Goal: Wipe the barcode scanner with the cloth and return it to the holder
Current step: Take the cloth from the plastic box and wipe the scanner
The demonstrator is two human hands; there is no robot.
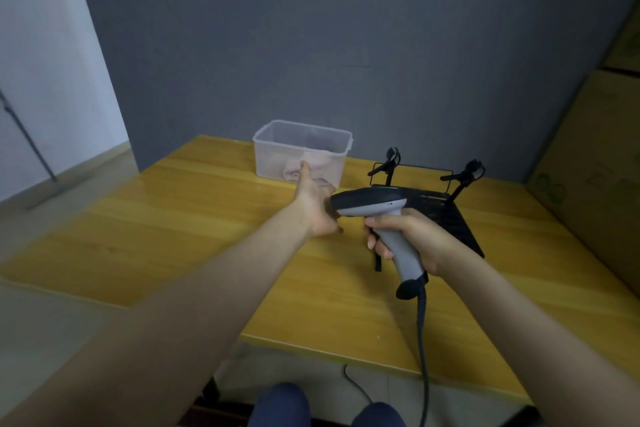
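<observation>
Fingertips of the left hand point(313, 204) are hidden behind the head of the scanner point(377, 218), so I cannot tell whether they are curled or what they touch; the thumb points toward the clear box point(301, 152), where a blurred pinkish cloth point(304, 168) lies inside. Over the yellow table point(173, 218), the right hand point(412, 239) is clenched around the scanner's grey handle, its black cord running off the bottom edge. Just behind it stands the black holder point(446, 215), partly covered.
</observation>
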